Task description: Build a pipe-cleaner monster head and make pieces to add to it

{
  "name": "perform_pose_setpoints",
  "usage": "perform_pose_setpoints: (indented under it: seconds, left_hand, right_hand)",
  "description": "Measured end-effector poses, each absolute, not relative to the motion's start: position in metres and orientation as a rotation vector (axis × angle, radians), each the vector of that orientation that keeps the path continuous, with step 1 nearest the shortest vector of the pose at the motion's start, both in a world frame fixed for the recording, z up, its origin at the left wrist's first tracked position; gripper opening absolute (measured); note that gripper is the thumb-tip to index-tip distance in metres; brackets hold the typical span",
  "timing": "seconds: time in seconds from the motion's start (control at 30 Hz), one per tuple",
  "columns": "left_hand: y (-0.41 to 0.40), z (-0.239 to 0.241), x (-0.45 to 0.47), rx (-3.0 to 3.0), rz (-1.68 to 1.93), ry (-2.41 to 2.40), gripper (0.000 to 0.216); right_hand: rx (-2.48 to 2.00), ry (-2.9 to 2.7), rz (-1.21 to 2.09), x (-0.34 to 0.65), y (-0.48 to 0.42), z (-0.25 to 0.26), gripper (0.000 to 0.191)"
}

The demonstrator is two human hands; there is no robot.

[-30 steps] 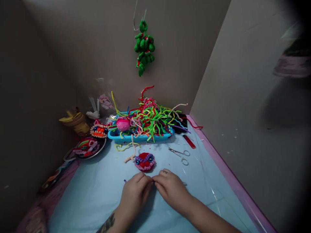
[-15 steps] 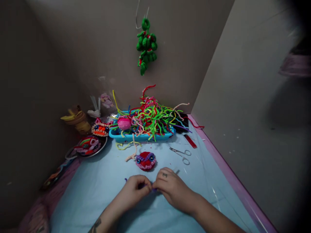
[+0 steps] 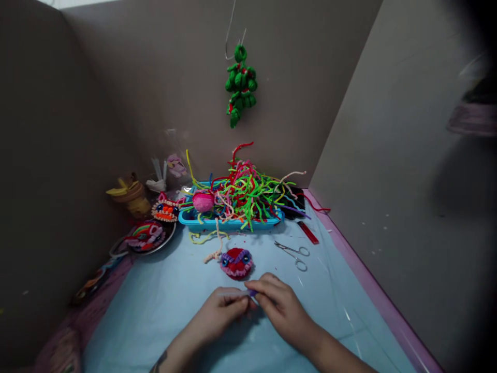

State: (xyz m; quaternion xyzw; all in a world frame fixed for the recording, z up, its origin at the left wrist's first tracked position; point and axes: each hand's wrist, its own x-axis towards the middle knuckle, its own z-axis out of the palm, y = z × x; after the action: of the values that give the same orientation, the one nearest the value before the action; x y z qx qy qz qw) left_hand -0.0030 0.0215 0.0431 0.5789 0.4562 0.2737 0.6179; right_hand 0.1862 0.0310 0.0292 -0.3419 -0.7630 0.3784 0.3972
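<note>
Close together above the cloth, my left hand [image 3: 224, 310] and my right hand [image 3: 282, 310] meet at their fingertips. A thin, pale translucent stick [image 3: 232, 293] lies along the left fingers, pinched by the thumb. At its right end is a small purple fuzzy stem [image 3: 252, 293], which the right thumb and fingers grip; whether it is wound around the stick I cannot tell. Just beyond the hands sits a round red fuzzy face [image 3: 236, 263] with purple brows, blue eyes and a pink edge. Small scissors [image 3: 293, 254] lie open to its right.
A blue tray [image 3: 229, 224] heaped with colourful fuzzy stems [image 3: 252, 191] stands at the back. At left are a metal bowl [image 3: 171, 238] with fuzzy pieces and a brown pot [image 3: 134, 199]. A red-handled tool [image 3: 308, 233] lies right. A green fuzzy ornament [image 3: 240, 85] hangs above.
The translucent stick, earlier by my right hand, now lies in my left fingers. My right hand has turned and pinches the purple stem at the stick's end. The view has tilted up slightly.
</note>
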Motion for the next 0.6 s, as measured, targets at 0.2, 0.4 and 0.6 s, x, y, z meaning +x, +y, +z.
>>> perform_pose_setpoints:
  seconds: [0.2,0.4,0.6]
  left_hand:
    - [0.0177,0.0358,0.0047,1.508,0.851,1.319,0.040]
    - [0.0164,0.0405,0.0039,1.519,0.938,1.308,0.025]
    - [0.0188,0.0366,0.0051,1.130,0.941,1.216,0.039]
  right_hand:
    - [-1.026,-1.872,0.965,0.1856,0.0342,0.0301,0.025]
    - [-1.055,-1.849,0.941,0.1842,0.0338,0.0302,0.025]
    - [-1.055,-1.875,0.737,0.1826,0.0328,0.0255,0.024]
